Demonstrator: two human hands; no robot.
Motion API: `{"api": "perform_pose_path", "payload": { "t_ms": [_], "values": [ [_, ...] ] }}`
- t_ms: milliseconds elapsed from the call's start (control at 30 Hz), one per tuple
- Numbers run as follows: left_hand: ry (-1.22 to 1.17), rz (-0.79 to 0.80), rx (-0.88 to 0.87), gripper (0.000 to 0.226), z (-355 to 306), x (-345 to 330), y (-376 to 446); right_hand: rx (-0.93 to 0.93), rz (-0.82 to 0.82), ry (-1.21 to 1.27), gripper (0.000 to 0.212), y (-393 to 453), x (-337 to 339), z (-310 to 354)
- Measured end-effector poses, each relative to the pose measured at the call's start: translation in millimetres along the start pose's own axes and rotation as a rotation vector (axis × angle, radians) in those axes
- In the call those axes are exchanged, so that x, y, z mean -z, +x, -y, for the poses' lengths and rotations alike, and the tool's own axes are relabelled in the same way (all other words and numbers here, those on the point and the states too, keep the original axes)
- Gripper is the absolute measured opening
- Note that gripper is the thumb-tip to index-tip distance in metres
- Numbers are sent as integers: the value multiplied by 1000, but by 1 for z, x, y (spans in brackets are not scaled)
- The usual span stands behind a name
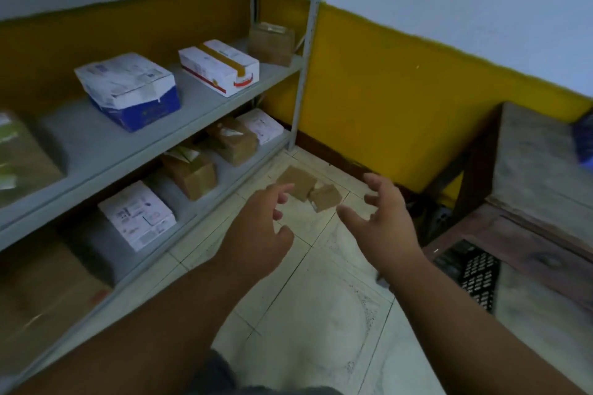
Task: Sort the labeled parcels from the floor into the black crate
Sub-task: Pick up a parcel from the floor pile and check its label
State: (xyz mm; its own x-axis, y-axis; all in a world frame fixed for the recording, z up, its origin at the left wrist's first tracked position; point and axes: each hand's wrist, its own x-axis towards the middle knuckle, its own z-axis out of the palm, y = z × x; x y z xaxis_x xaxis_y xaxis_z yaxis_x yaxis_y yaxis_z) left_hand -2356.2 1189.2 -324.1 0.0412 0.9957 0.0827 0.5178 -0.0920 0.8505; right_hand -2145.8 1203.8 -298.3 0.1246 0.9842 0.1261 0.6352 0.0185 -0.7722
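Two small brown cardboard parcels lie side by side on the tiled floor near the corner: a larger parcel and a smaller parcel to its right. My left hand reaches toward them with fingers spread, its fingertips overlapping the larger parcel's near edge in the view. To the right of the parcels hovers my right hand, fingers apart and holding nothing. Part of a black perforated crate shows at the right, beside a wooden bench.
A grey metal shelf rack along the left wall carries white and brown boxes on two levels. At the right stands a wooden bench with a blue object on top. The yellow wall closes the corner behind the parcels.
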Motion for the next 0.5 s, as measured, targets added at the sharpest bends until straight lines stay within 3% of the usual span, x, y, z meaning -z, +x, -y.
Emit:
{"api": "perform_pose_path", "payload": {
  "t_ms": [300,500],
  "values": [
    [13,98,-35,63,50,-17,208,23,48,10,74,170,-66,4],
    [14,269,28,58,80,-37,342,-150,-19,-37,71,274,-70,-14]
  ]
}}
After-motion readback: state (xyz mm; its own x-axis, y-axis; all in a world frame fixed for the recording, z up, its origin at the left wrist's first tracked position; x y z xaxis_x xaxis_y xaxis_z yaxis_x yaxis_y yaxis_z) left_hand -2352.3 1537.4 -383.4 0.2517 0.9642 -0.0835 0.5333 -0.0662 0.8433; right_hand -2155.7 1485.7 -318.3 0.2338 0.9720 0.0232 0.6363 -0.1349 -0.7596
